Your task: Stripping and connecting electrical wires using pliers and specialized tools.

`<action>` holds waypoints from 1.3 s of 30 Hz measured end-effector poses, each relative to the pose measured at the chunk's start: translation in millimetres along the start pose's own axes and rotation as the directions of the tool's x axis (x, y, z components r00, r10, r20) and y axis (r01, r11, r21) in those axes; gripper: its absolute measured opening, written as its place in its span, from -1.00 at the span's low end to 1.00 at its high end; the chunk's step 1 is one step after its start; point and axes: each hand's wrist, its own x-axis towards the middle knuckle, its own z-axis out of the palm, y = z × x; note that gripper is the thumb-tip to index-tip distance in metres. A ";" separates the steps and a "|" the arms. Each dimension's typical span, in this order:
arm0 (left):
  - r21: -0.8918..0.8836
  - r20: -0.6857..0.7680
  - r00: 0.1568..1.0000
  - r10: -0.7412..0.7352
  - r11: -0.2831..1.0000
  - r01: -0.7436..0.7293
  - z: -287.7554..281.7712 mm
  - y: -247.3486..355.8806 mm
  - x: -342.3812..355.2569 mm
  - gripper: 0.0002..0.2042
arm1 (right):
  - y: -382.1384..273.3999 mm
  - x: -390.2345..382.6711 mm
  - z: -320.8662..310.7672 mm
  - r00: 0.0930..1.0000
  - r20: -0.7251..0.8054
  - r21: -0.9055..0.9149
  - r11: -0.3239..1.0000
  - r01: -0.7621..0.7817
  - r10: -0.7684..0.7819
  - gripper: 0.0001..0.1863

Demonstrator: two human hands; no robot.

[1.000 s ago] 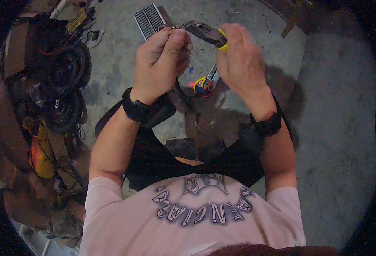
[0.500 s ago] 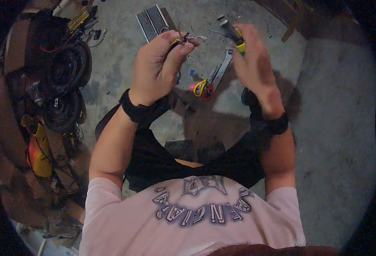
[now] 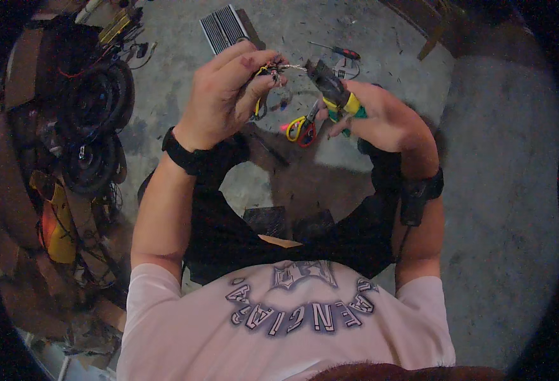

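My left hand point(image 3: 216, 98) pinches a bundle of thin wires point(image 3: 270, 70), some of them yellow and dark, between thumb and fingers. From the pinch a bare, twisted strand point(image 3: 295, 66) sticks out to the right. My right hand point(image 3: 390, 117) is wrapped round a pair of pliers point(image 3: 330, 87) with yellow and green grips and a dark head. The pliers' jaws are at the tip of the strand; whether they bite on it I cannot tell. Below the pliers, scissors point(image 3: 300, 131) with yellow and red handles lie on the floor.
A finned metal block point(image 3: 222, 28) lies beyond my left hand. Past the pliers are a screwdriver point(image 3: 348, 53) and a partly hidden adjustable wrench point(image 3: 345, 68). Dark wheel-like rounds point(image 3: 95, 98), cables and a yellow-orange object point(image 3: 59, 225) crowd the left side. Small scraps dot the concrete floor.
The pliers have swung left and down to the strand's tip, uncovering the screwdriver and partly covering the wrench. My left hand has shifted slightly left, still pinching the wires.
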 end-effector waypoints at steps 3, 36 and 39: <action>-0.007 0.033 0.999 -0.008 1.000 0.009 -1.2 -1.1 -2.1 -0.84 | -14.0 -0.5 0.7 0.995 0.096 0.065 0.998 -0.009 0.003 -0.45; 0.101 0.134 0.989 0.060 0.992 -0.074 -3.1 5.4 -5.0 -0.72 | -12.2 -18.3 8.5 0.983 0.176 -0.043 0.998 -0.052 0.059 -0.65; 0.097 0.141 0.987 0.072 0.992 -0.086 -2.4 5.1 -5.3 -0.71 | -16.3 -19.1 8.3 0.982 0.174 -0.021 0.998 -0.066 0.069 -0.62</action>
